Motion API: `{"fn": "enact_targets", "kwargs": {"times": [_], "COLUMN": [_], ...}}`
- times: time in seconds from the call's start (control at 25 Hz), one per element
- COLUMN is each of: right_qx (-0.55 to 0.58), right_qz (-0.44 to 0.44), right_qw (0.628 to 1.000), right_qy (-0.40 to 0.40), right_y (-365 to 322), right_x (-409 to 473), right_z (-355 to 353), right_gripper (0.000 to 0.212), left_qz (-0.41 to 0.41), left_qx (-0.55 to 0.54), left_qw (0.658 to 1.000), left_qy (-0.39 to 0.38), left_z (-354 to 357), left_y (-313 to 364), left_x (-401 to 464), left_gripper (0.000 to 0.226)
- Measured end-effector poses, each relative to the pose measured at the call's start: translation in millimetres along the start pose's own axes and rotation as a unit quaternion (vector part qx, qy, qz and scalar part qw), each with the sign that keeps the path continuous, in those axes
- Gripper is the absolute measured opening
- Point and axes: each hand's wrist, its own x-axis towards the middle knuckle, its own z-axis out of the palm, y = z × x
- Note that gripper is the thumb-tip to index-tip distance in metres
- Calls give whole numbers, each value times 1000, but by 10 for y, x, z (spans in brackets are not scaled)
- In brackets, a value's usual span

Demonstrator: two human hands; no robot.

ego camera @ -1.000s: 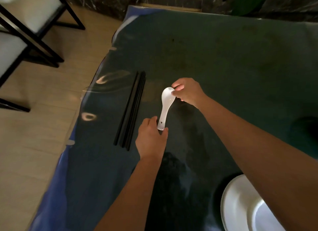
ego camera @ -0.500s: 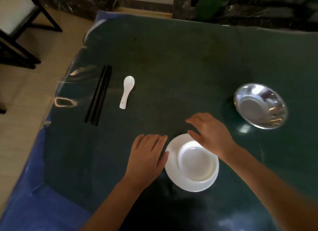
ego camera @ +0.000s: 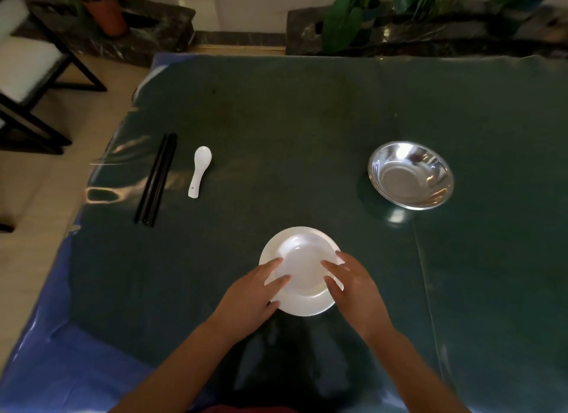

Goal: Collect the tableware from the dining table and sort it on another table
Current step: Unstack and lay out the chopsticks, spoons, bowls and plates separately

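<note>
A white bowl (ego camera: 302, 265) sits in a white plate (ego camera: 307, 309) near the front of the dark green table (ego camera: 292, 120). My left hand (ego camera: 252, 296) presses its fingers on the bowl's left side. On the bowl's right rim lie the fingers of my right hand (ego camera: 353, 289), so both hands grip the bowl between them. Farther left, a white ceramic spoon (ego camera: 198, 173) lies flat beside black chopsticks (ego camera: 156, 177). A shiny steel bowl (ego camera: 410, 174) stands at the right.
A blue cloth edge (ego camera: 61, 366) hangs off the table's left front corner. Black-framed chairs with white seats (ego camera: 27, 74) stand on the floor to the left. Potted plants (ego camera: 344, 22) line a dark stone ledge behind the table.
The spoon was set down beside the chopsticks. Both hands then came back to the bowl and plate and now close on the bowl from either side.
</note>
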Motion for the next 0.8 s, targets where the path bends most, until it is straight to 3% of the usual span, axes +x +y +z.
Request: {"fn": "enact_targets", "kwargs": {"times": [0.08, 0.32, 0.44, 0.6, 0.72, 0.8], "right_qx": [42, 166, 171, 161, 158, 146], "right_qz": [41, 135, 134, 123, 95, 71], "right_qw": [998, 976, 974, 978, 982, 986], "right_qy": [-6, 44, 56, 41, 34, 29], "right_y": [17, -115, -184, -301, -444, -580], "right_x": [-3, 71, 132, 298, 562, 833], "right_z": [32, 10, -20, -71, -102, -120], "right_gripper": [28, 25, 24, 25, 25, 25], "left_qz": [-22, 40, 28, -25, 33, 23], "left_qx": [-8, 9, -1, -39, -25, -9], "left_qw": [1000, 994, 994, 992, 985, 985], "left_qy": [17, 100, 104, 120, 170, 173], "left_z": [28, -13, 31, -19, -269, -463], "left_y": [48, 99, 33, -150, -262, -449], "left_x": [28, 145, 153, 182, 245, 380], "left_gripper": [45, 37, 28, 34, 28, 28]}}
